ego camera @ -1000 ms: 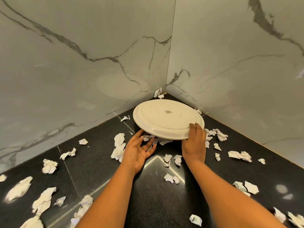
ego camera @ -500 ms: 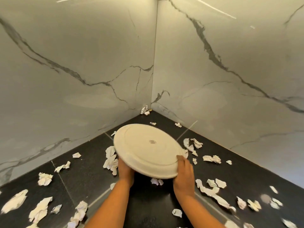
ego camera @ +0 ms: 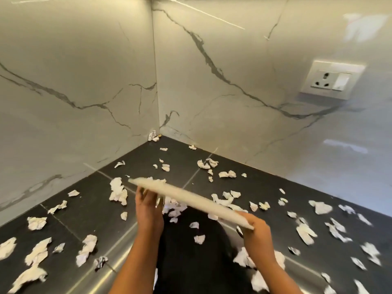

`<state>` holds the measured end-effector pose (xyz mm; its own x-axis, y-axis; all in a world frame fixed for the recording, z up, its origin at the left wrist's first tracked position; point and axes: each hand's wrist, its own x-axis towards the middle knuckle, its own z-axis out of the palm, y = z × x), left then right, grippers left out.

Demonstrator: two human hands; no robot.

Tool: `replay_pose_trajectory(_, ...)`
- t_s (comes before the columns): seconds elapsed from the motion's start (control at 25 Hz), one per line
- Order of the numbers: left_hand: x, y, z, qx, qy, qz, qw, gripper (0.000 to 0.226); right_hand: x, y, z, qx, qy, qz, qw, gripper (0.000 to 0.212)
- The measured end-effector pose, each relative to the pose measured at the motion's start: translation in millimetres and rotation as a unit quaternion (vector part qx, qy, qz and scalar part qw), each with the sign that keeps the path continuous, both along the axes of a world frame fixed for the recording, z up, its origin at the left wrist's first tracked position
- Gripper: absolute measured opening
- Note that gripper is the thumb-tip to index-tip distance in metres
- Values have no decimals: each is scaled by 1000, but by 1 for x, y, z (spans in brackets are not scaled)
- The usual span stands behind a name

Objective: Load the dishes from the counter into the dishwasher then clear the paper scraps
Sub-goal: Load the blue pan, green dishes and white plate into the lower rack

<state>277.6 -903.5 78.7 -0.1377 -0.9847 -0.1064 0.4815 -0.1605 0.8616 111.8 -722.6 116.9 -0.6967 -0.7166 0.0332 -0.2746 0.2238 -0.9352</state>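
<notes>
A white plate (ego camera: pixel 191 198) hangs in the air above the black counter (ego camera: pixel 84 200), seen almost edge-on and blurred, its right end lower. My left hand (ego camera: pixel 148 205) holds it from beneath near its left end, fingers up against the underside. My right hand (ego camera: pixel 255 229) grips its lower right rim. Crumpled white paper scraps (ego camera: pixel 117 190) lie scattered all over the counter, several under the plate. No dishwasher is in view.
Two marble walls meet in a corner (ego camera: pixel 156 132) behind the counter. A wall socket with a switch (ego camera: pixel 332 80) sits on the right wall. More scraps (ego camera: pixel 306 232) cover the counter to the right and at the near left.
The plate came up off the counter toward me and turned from face-on to nearly edge-on. Both hands rose with it. The view swung right, bringing the socket in.
</notes>
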Motion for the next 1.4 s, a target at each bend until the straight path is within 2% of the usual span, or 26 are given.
replay_pose_trajectory(0.08, -20, 19, 26, 7, 52, -24, 998, 51, -13, 26, 7, -27, -7, -49, 998, 29)
replay_pose_trajectory(0.16, -41, 42, 54, -17, 64, -47, 997, 53, -29, 53, 9, -69, -37, -121, 990, 22)
replay_pose_trajectory(0.28, -69, 75, 73, -60, 74, -101, 990, 49, -49, 99, 16, -90, -74, -172, 978, 14)
replay_pose_trajectory(0.44, -111, 133, 85, -66, 80, -176, 979, 26, -71, 176, 28, -115, -77, -249, 959, 16)
replay_pose_trajectory(0.64, -162, 210, 91, -35, 97, -275, 956, 35, -80, 275, 31, -111, -62, -344, 930, 17)
replay_pose_trajectory(0.8, -208, 307, 93, -18, 99, -361, 927, 35, -66, 379, 36, -108, -40, -417, 902, 16)
replay_pose_trajectory(0.96, -251, 426, 90, 42, 69, -479, 874, 38, -51, 503, 34, -90, -26, -528, 844, 22)
replay_pose_trajectory(1.08, -264, 526, 88, 59, 18, -567, 822, 53, -23, 603, 19, -91, -28, -613, 784, 17)
replay_pose_trajectory(1.16, -263, 584, 85, 55, 8, -621, 782, 53, 3, 657, 14, -84, -29, -659, 747, 16)
replay_pose_trajectory(1.4, -246, 721, 62, 53, -29, -729, 681, 55, 86, 762, -15, -116, -55, -748, 651, 17)
